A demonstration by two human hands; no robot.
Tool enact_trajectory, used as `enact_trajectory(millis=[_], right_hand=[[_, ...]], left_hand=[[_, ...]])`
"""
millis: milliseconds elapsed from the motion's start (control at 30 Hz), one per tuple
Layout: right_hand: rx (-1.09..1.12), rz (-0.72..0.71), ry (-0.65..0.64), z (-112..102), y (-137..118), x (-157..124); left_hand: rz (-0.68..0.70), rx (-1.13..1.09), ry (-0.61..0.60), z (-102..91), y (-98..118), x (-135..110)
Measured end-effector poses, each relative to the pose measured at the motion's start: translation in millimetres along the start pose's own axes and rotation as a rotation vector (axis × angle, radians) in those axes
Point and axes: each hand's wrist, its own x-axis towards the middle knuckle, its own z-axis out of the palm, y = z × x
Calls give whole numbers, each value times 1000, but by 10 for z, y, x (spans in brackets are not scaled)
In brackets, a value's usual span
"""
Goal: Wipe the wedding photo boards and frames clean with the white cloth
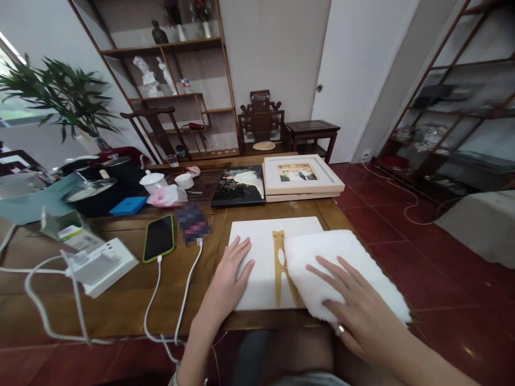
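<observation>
My left hand [231, 273] lies with fingers apart on the left part of a flat white board [251, 292] at the table's near edge. On the board is a flat mustard-yellow cutout [278, 257] with a cat-like head, two long legs and an oval hole. White fluffy fabric [322, 246] covers the board's right side and overlaps one of the cutout's legs. My right hand [346, 295] rests on this fabric with its fingers spread, a ring on one of them. That hand's lowest finger is by the fabric's near edge, partly hidden.
Behind the board lie a framed picture [322, 161] and a dark panel [237, 195]. To the left are a green-cased phone [159, 238], a blurred dark device [193, 222], white cables [189, 295], a white box [115, 262] and a black pan [94, 201].
</observation>
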Motion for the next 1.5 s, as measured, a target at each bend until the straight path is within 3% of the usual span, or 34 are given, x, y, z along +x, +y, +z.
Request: enact_trajectory(millis=[100,267,500,667,800,933,1167,1267,1367,1500], right_hand=[[-5,-17,3,34,31,4],[-70,-22,-7,73,208,237],[-84,8,-31,-21,330,398],[-77,71,-135,-54,574,714],[-99,78,-138,-17,724,937],[-107,67,-143,-39,629,806],[-47,-64,-112,-136,189,6],[-32,-135,-44,-145,90,-173],[-35,-62,-60,-172,123,-93],[-37,76,-96,-139,350,333]], left_hand=[[10,16,-5,-9,3,7],[23,58,-46,2,-33,104],[19,100,-114,5,-72,239],[21,92,-115,14,-85,226],[15,79,-88,35,-102,224],[-5,30,-14,26,-109,203],[-28,-1,-63,-27,-87,74],[-6,14,-96,-38,-80,45],[8,20,-86,-42,-84,41],[18,19,-42,-23,-101,44]])
